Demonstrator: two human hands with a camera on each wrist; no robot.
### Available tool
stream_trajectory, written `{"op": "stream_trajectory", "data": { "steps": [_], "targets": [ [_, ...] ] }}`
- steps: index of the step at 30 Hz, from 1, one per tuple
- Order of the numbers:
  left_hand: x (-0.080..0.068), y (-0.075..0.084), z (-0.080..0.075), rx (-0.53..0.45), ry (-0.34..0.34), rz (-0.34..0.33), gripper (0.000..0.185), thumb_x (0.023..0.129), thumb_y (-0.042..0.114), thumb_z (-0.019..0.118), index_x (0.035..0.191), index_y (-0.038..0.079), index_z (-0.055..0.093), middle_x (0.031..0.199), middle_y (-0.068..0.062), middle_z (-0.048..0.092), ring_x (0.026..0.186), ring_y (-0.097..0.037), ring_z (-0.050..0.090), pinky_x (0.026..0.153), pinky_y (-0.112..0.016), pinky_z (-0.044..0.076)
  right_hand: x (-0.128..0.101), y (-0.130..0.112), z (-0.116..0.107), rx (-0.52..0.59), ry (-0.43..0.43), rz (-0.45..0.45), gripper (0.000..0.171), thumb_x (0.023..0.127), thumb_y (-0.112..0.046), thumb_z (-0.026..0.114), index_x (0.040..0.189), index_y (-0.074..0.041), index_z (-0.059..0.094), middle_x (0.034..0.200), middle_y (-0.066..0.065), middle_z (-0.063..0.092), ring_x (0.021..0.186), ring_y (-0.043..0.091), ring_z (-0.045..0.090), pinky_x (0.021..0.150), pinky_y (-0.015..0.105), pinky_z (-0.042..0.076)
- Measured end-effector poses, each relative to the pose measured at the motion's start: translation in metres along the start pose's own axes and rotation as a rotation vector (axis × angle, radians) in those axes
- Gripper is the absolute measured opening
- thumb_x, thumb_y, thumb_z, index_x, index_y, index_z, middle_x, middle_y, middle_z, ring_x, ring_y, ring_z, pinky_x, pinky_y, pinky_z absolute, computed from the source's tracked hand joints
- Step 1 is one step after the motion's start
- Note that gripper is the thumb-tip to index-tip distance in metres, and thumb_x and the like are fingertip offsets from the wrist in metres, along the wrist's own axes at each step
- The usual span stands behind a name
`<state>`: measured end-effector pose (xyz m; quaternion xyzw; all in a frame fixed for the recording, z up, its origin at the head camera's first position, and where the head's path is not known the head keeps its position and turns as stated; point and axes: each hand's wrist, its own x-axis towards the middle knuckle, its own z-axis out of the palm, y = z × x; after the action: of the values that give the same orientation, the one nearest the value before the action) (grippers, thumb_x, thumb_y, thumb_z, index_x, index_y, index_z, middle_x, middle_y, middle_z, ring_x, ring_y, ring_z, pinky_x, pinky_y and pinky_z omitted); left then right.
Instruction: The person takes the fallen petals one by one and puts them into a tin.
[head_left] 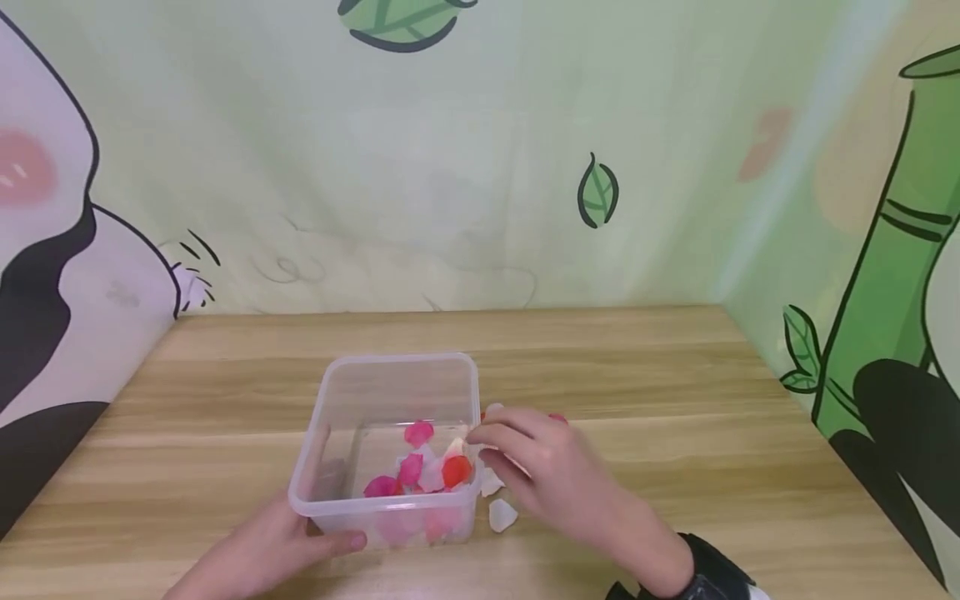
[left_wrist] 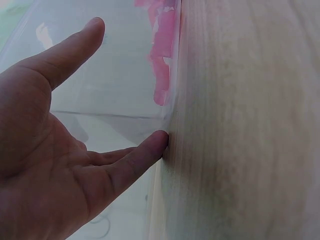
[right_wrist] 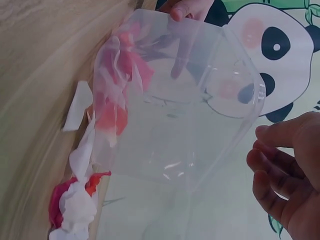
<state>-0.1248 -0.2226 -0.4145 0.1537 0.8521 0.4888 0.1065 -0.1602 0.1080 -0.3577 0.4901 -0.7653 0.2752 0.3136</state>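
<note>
A clear plastic box stands on the wooden table, with pink, red and white petals lying in it. My left hand steadies its near left corner, thumb straight along the front wall; the left wrist view shows that hand with straight fingers against the box wall. My right hand hovers at the box's right rim, fingers loosely curled. In the right wrist view its fingers hold nothing. Loose white petals lie on the table under the right hand.
A small heap of red, pink and white petals lies beside the box's right wall, and a red petal peeks out behind my right hand. Walls with a panda and bamboo mural close off the table at the back and both sides.
</note>
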Motion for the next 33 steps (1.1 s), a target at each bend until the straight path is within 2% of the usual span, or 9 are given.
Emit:
{"op": "stream_trajectory", "data": {
  "steps": [3,4,8,11,15,17,23,25,33],
  "targets": [
    [-0.001,0.000,0.001,-0.018,-0.013,-0.032,0.124,0.083,0.030,0.088,0.165,0.032,-0.005,0.156,-0.024,0.035,0.135,-0.044,0.041,0.098,-0.044,0.051,-0.005,0.004,-0.004,-0.011,-0.049,0.070,0.029,0.082,0.004,0.083,0.107,-0.005,0.073,0.106,0.003,0.070,0.095,0.015,0.070,0.080,0.024,0.056],
    [0.000,0.000,0.001,-0.010,-0.009,-0.013,0.127,0.082,0.030,0.089,0.165,0.032,-0.008,0.156,-0.026,0.035,0.135,-0.045,0.041,0.099,-0.044,0.050,-0.006,0.005,-0.005,-0.012,-0.067,0.091,0.029,0.083,0.003,0.083,0.108,-0.005,0.073,0.107,0.003,0.070,0.094,0.014,0.070,0.080,0.023,0.056],
    [0.000,0.002,0.001,-0.058,-0.023,-0.094,0.123,0.082,0.031,0.088,0.165,0.033,-0.003,0.158,-0.024,0.032,0.136,-0.044,0.039,0.101,-0.053,0.048,-0.014,0.012,-0.010,-0.045,-0.112,0.137,0.026,0.084,0.001,0.082,0.107,-0.006,0.073,0.106,0.002,0.071,0.089,0.013,0.069,0.077,0.024,0.056],
    [-0.001,0.002,0.001,-0.053,-0.022,-0.135,0.122,0.082,0.034,0.088,0.165,0.034,-0.002,0.158,-0.022,0.033,0.136,-0.041,0.039,0.103,-0.051,0.047,-0.021,0.017,-0.014,-0.091,-0.144,0.168,0.024,0.083,0.000,0.083,0.104,-0.008,0.073,0.101,0.001,0.070,0.084,0.012,0.068,0.072,0.026,0.056],
    [-0.002,0.000,0.000,0.028,-0.003,-0.058,0.127,0.083,0.036,0.088,0.164,0.037,-0.011,0.155,-0.025,0.038,0.136,-0.041,0.042,0.104,-0.044,0.045,-0.029,0.022,-0.017,-0.160,-0.243,0.239,0.021,0.084,-0.002,0.083,0.102,-0.008,0.072,0.096,0.000,0.067,0.080,0.013,0.066,0.069,0.030,0.056],
    [-0.002,0.000,0.000,0.043,0.001,-0.037,0.127,0.083,0.035,0.087,0.163,0.037,-0.012,0.154,-0.027,0.038,0.136,-0.042,0.042,0.105,-0.046,0.043,-0.032,0.024,-0.019,-0.179,-0.303,0.283,0.020,0.084,-0.004,0.083,0.102,-0.007,0.073,0.095,0.000,0.067,0.080,0.015,0.066,0.068,0.032,0.057],
    [-0.001,-0.001,0.000,-0.044,-0.020,-0.086,0.123,0.084,0.030,0.087,0.165,0.032,-0.006,0.158,-0.026,0.032,0.137,-0.042,0.038,0.106,-0.059,0.040,-0.038,0.030,-0.019,-0.195,-0.426,0.381,0.019,0.084,-0.007,0.083,0.100,-0.007,0.074,0.095,0.002,0.068,0.083,0.018,0.066,0.069,0.036,0.057],
    [0.000,-0.002,0.000,-0.052,-0.025,-0.083,0.123,0.084,0.029,0.087,0.165,0.028,-0.005,0.157,-0.028,0.033,0.136,-0.043,0.039,0.105,-0.060,0.040,-0.039,0.032,-0.018,-0.194,-0.454,0.405,0.019,0.083,-0.007,0.084,0.099,-0.007,0.073,0.095,0.002,0.068,0.083,0.019,0.066,0.070,0.036,0.057],
    [0.000,-0.003,-0.001,-0.052,-0.027,-0.088,0.124,0.084,0.029,0.088,0.165,0.028,-0.006,0.157,-0.028,0.032,0.137,-0.044,0.037,0.106,-0.061,0.040,-0.042,0.038,-0.014,-0.194,-0.573,0.469,0.020,0.084,-0.013,0.084,0.100,-0.007,0.072,0.098,0.002,0.067,0.079,0.016,0.064,0.069,0.036,0.055]
  ]
}}
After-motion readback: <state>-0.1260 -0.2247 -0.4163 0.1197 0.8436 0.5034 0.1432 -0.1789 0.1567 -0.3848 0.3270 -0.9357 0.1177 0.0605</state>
